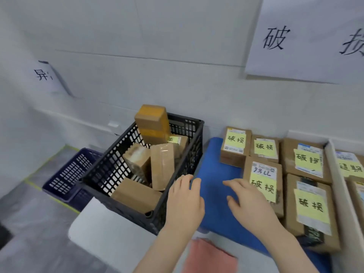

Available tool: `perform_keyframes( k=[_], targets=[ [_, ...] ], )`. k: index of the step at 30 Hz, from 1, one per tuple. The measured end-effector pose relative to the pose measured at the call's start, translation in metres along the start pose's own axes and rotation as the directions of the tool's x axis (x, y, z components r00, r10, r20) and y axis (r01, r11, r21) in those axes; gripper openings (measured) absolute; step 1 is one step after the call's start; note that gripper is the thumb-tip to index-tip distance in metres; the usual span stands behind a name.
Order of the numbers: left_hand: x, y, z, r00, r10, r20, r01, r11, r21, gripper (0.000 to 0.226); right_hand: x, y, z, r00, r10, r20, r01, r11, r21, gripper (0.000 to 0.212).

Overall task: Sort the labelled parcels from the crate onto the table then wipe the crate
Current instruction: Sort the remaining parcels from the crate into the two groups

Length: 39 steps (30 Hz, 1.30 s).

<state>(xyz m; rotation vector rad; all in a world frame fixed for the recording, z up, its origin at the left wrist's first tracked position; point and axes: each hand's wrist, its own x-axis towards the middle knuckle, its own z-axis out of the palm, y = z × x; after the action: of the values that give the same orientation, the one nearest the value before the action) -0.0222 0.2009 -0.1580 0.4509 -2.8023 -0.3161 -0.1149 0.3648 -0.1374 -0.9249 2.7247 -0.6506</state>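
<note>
The black crate [110, 174] sits on the white table [102, 233] against the wall, and several brown parcels lie jumbled in it. One parcel [152, 123] stands on end at the crate's far side and rises above the rim. A taped one [162, 164] leans in the middle, and another [137, 196] lies flat against the crate's near wall. The left hand [185, 201] is at the crate's right rim near its near corner, fingers straight and close together and holding nothing. I cannot tell whether the fingertips touch the rim. The parcels inside lie just to the left of this hand and beyond it. The right hand [250, 201] hovers right of the crate over a blue mat [212, 174], fingers loosely spread and empty. Its knuckles are just beside a parcel with a yellow label [263, 184]. More yellow-labelled parcels [307, 160] lie in rows on the mat farther right of the crate. A pink cloth [208, 257] lies on the table nearer than the crate, between the two forearms. A dark blue basket [71, 174] sits on the floor left of the crate. A paper sign [307, 36] hangs on the wall above and to the right of the crate.
</note>
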Motion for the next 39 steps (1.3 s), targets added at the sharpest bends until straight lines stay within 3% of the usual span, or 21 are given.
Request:
perform_keyframes(
  k=[4,8,15,19,23,27,29,31,34,36,39],
  targets=[
    [0.001,-0.022,-0.003,1.0,0.019,0.008,-0.019,0.999,-0.051,0.042,0.009,-0.023,0.009,0.999,-0.001,0.051,0.001,1.0,0.009,0.043],
    [-0.006,-0.034,0.004,0.999,-0.053,0.007,0.054,0.996,-0.068,0.041,0.023,-0.028,0.018,0.995,-0.03,0.1,0.027,0.999,0.033,0.043],
    [0.01,-0.076,0.0,0.987,-0.158,0.029,0.161,0.969,-0.189,0.046,0.061,-0.052,0.032,0.997,-0.037,0.066,0.026,0.987,0.16,0.043],
    [0.069,-0.128,-0.021,0.961,-0.276,-0.032,0.256,0.925,-0.281,0.058,0.088,-0.073,0.039,0.998,-0.021,0.051,0.013,0.987,0.158,0.042],
    [0.166,-0.202,-0.032,0.934,-0.354,-0.054,0.314,0.882,-0.353,0.059,0.124,-0.098,0.048,0.995,0.094,-0.014,-0.09,0.979,0.185,0.042],
    [0.254,-0.255,-0.025,0.91,-0.403,0.093,0.389,0.758,-0.523,0.056,0.156,-0.126,0.061,0.982,0.155,-0.111,-0.128,0.967,0.22,0.041],
    [0.272,-0.261,-0.014,0.893,-0.403,0.202,0.447,0.733,-0.512,0.058,0.168,-0.138,0.065,0.976,0.165,-0.14,-0.129,0.964,0.234,0.04],
    [0.269,-0.255,-0.005,0.929,-0.315,0.195,0.371,0.791,-0.487,0.059,0.177,-0.146,0.067,0.971,0.172,-0.166,-0.128,0.96,0.247,0.04],
    [0.244,-0.237,0.0,0.993,-0.096,0.062,0.114,0.838,-0.533,0.06,0.191,-0.152,0.071,0.959,0.188,-0.212,-0.124,0.952,0.28,0.042],
    [0.229,-0.225,0.002,0.998,0.058,0.016,-0.043,0.868,-0.495,0.062,0.204,-0.154,0.073,0.945,0.187,-0.267,-0.097,0.943,0.317,0.041],
    [0.209,-0.218,0.004,0.993,0.105,-0.051,-0.117,0.87,-0.478,0.065,0.227,-0.16,0.068,0.91,0.221,-0.351,-0.079,0.923,0.377,0.039]
  ],
)
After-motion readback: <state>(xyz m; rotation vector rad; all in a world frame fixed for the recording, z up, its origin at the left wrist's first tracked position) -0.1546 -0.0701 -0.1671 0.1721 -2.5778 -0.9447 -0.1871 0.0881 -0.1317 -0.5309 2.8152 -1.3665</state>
